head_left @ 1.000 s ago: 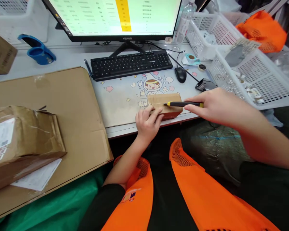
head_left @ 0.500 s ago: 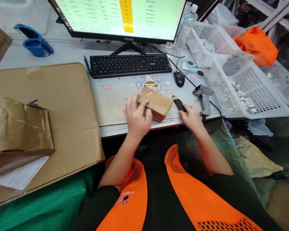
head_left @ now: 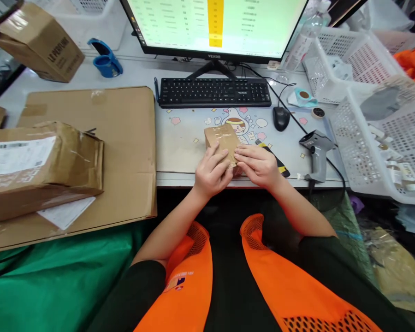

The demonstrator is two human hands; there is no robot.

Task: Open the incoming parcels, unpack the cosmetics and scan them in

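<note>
A small taped cardboard box [head_left: 222, 139] lies on the cartoon desk mat [head_left: 183, 145] near the desk's front edge. My left hand [head_left: 211, 173] grips its near left end with curled fingers. My right hand [head_left: 259, 165] holds its near right end, fingers bent over the edge. A black and yellow utility knife [head_left: 277, 162] lies on the mat just right of my right hand, partly hidden by it.
Behind the mat are a keyboard [head_left: 214, 92], a mouse [head_left: 281, 118] and a monitor [head_left: 217, 27]. A barcode scanner [head_left: 316, 150] stands at right by white baskets [head_left: 373, 120]. Left, a flat cardboard sheet [head_left: 124, 138] carries a labelled parcel [head_left: 38, 166].
My right hand has let go of the knife, which now lies on the mat, and moved to the small box. The box was turned and both hands hold it.
</note>
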